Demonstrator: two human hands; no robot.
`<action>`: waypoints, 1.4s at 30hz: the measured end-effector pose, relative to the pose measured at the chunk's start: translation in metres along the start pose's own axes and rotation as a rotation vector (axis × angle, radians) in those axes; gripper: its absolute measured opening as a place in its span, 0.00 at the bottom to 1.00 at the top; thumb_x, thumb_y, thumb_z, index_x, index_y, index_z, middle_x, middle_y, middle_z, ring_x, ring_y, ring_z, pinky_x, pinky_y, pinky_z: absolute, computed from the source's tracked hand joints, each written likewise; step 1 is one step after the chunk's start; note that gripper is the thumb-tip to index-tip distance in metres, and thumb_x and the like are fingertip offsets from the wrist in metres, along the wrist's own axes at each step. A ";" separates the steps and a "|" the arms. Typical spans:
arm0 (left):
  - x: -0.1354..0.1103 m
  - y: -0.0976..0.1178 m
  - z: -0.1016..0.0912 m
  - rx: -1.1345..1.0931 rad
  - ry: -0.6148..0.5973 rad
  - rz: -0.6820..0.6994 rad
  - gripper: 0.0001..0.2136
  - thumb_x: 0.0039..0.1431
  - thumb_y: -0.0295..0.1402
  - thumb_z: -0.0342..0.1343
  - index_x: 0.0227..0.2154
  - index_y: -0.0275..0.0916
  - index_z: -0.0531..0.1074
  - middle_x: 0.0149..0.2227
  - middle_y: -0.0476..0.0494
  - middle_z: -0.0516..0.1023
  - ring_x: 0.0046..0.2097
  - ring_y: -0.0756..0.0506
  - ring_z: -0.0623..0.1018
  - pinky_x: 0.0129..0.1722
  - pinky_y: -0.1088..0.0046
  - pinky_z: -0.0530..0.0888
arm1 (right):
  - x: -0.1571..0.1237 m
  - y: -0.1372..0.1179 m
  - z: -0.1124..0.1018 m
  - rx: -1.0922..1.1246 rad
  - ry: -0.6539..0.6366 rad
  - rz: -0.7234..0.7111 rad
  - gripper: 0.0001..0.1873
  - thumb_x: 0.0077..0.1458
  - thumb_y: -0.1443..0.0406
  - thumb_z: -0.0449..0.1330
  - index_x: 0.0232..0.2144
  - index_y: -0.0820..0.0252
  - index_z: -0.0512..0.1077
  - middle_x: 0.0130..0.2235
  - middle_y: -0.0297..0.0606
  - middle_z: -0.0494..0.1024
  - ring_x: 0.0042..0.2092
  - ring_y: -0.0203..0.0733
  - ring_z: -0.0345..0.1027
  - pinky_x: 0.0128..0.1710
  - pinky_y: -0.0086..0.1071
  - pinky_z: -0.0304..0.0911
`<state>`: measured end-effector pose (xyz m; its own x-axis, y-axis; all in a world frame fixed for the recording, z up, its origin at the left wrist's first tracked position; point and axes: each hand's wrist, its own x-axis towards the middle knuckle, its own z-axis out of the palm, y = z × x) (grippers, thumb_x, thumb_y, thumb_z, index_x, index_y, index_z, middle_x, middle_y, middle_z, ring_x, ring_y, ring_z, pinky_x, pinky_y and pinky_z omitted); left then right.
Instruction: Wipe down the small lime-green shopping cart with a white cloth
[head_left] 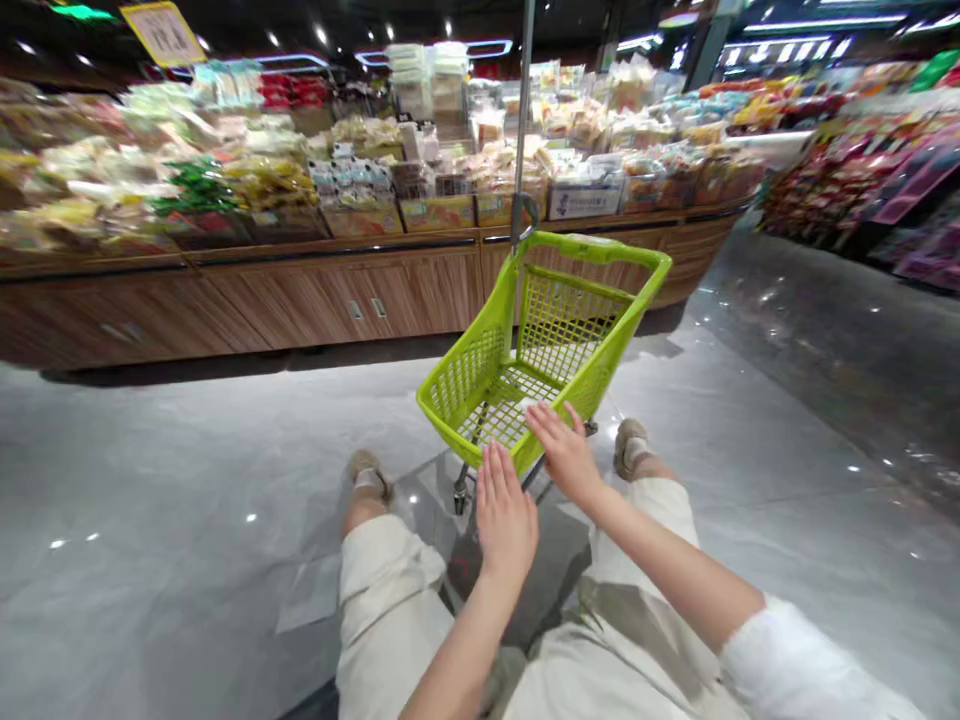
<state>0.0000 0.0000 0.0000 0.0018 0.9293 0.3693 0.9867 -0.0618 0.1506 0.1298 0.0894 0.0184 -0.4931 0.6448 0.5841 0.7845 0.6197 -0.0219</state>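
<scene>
A lime-green plastic shopping cart (480, 370) with a mesh basket stands on the floor right in front of me, tilted a little, with nothing visible inside. My right hand (562, 450) rests flat on its near rim, fingers stretched out. My left hand (504, 510) hovers just short of the rim, fingers straight and together, holding nothing. A grey metal pole (523, 110) rises from the cart's far end. My legs in pale shorts and my shoes flank the cart's wheels.
A long wooden display counter (337, 300) piled with packaged snacks runs across the back. More stocked shelves (862, 170) line the right side. A glossy grey tiled floor (165, 480) spreads to the left and right of the cart.
</scene>
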 end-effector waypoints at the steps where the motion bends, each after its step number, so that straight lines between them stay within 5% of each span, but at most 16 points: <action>1: -0.001 -0.002 0.000 0.001 -0.003 0.006 0.44 0.57 0.28 0.53 0.67 0.23 0.30 0.71 0.26 0.43 0.71 0.37 0.41 0.69 0.55 0.53 | -0.006 -0.009 0.000 0.025 -0.022 -0.076 0.26 0.61 0.75 0.45 0.61 0.65 0.62 0.62 0.44 0.68 0.66 0.45 0.55 0.68 0.46 0.32; 5: -0.003 -0.007 -0.002 0.000 -0.007 0.028 0.44 0.57 0.26 0.52 0.67 0.25 0.28 0.71 0.27 0.43 0.72 0.38 0.42 0.69 0.55 0.54 | -0.010 -0.008 -0.001 0.058 -0.076 -0.247 0.25 0.64 0.72 0.48 0.61 0.54 0.63 0.60 0.38 0.72 0.63 0.40 0.59 0.68 0.46 0.27; 10: -0.002 -0.008 -0.005 -0.004 0.000 0.030 0.40 0.61 0.28 0.49 0.68 0.26 0.30 0.71 0.29 0.43 0.71 0.38 0.43 0.68 0.56 0.55 | 0.018 0.071 -0.005 -0.015 -0.091 -0.195 0.31 0.57 0.77 0.48 0.60 0.50 0.64 0.55 0.38 0.76 0.62 0.43 0.62 0.67 0.52 0.25; 12: -0.001 -0.007 -0.004 -0.012 0.006 0.026 0.40 0.61 0.28 0.49 0.68 0.25 0.30 0.71 0.28 0.43 0.71 0.38 0.43 0.68 0.56 0.55 | 0.020 0.083 -0.004 -0.018 -0.070 -0.116 0.35 0.54 0.79 0.47 0.62 0.52 0.62 0.58 0.39 0.73 0.64 0.44 0.59 0.67 0.54 0.26; 15: -0.001 -0.005 -0.002 -0.030 0.016 0.019 0.41 0.60 0.28 0.50 0.68 0.24 0.30 0.71 0.26 0.42 0.71 0.37 0.43 0.68 0.55 0.55 | 0.009 0.054 0.002 0.006 -0.012 -0.020 0.36 0.55 0.79 0.45 0.63 0.54 0.60 0.61 0.41 0.70 0.65 0.43 0.57 0.68 0.52 0.28; 20: -0.002 -0.008 0.000 -0.037 0.027 0.021 0.43 0.57 0.25 0.51 0.68 0.25 0.29 0.70 0.27 0.46 0.71 0.37 0.44 0.68 0.54 0.55 | -0.013 -0.028 0.008 0.036 -0.052 -0.170 0.26 0.63 0.71 0.48 0.62 0.58 0.61 0.63 0.42 0.67 0.67 0.42 0.53 0.69 0.47 0.30; 22: -0.002 -0.011 -0.001 -0.028 0.023 0.034 0.43 0.57 0.25 0.51 0.68 0.26 0.30 0.70 0.28 0.46 0.71 0.38 0.45 0.68 0.55 0.55 | -0.011 -0.023 0.007 0.021 -0.059 -0.217 0.25 0.64 0.70 0.49 0.62 0.57 0.61 0.62 0.42 0.69 0.67 0.42 0.53 0.69 0.47 0.29; 24: -0.002 -0.014 -0.002 -0.022 0.019 0.047 0.41 0.58 0.26 0.50 0.68 0.27 0.31 0.71 0.29 0.44 0.71 0.39 0.44 0.68 0.56 0.55 | -0.002 0.009 0.004 -0.005 -0.046 -0.204 0.27 0.63 0.73 0.48 0.62 0.55 0.61 0.60 0.40 0.72 0.66 0.41 0.55 0.68 0.49 0.26; 27: -0.002 -0.014 -0.004 -0.021 0.022 0.051 0.40 0.60 0.27 0.48 0.68 0.27 0.31 0.71 0.29 0.43 0.71 0.38 0.44 0.68 0.57 0.55 | 0.016 0.070 0.002 -0.068 0.009 0.002 0.32 0.57 0.78 0.47 0.62 0.55 0.61 0.59 0.40 0.73 0.65 0.45 0.57 0.67 0.53 0.26; 29: -0.002 -0.011 -0.004 -0.025 0.022 0.040 0.40 0.60 0.27 0.49 0.68 0.26 0.30 0.71 0.28 0.43 0.71 0.38 0.44 0.68 0.56 0.55 | 0.022 0.089 0.002 -0.093 0.029 0.134 0.36 0.53 0.80 0.47 0.63 0.56 0.60 0.61 0.42 0.70 0.65 0.47 0.57 0.66 0.56 0.29; 32: -0.001 -0.006 -0.003 -0.040 0.022 0.020 0.41 0.60 0.28 0.50 0.68 0.24 0.30 0.71 0.26 0.43 0.71 0.36 0.44 0.68 0.55 0.56 | 0.014 0.061 0.005 -0.073 0.017 0.168 0.39 0.51 0.80 0.46 0.65 0.58 0.56 0.63 0.44 0.66 0.66 0.46 0.56 0.66 0.54 0.34; 37: -0.001 -0.011 -0.002 -0.027 0.013 0.030 0.42 0.57 0.25 0.50 0.68 0.26 0.30 0.71 0.28 0.45 0.71 0.38 0.44 0.68 0.55 0.55 | -0.013 -0.027 0.004 0.062 -0.076 -0.140 0.34 0.56 0.76 0.47 0.65 0.59 0.56 0.65 0.43 0.63 0.68 0.41 0.51 0.68 0.46 0.37; 39: -0.002 -0.016 -0.003 -0.019 0.010 0.045 0.42 0.57 0.25 0.50 0.68 0.27 0.30 0.71 0.29 0.45 0.71 0.38 0.44 0.69 0.56 0.54 | -0.011 -0.021 0.002 0.084 -0.096 -0.217 0.33 0.57 0.76 0.48 0.64 0.58 0.58 0.64 0.41 0.65 0.67 0.40 0.52 0.68 0.45 0.36; 42: -0.002 -0.020 -0.005 -0.014 0.006 0.056 0.40 0.59 0.27 0.49 0.68 0.26 0.31 0.71 0.29 0.44 0.71 0.39 0.44 0.68 0.57 0.55 | 0.007 0.032 0.002 0.038 -0.045 -0.139 0.36 0.53 0.79 0.47 0.62 0.54 0.61 0.61 0.38 0.70 0.65 0.40 0.57 0.68 0.48 0.35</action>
<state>-0.0208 -0.0027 0.0011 0.0560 0.9221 0.3830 0.9827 -0.1187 0.1421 0.1508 0.1148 0.0205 -0.6128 0.5709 0.5463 0.6936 0.7199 0.0256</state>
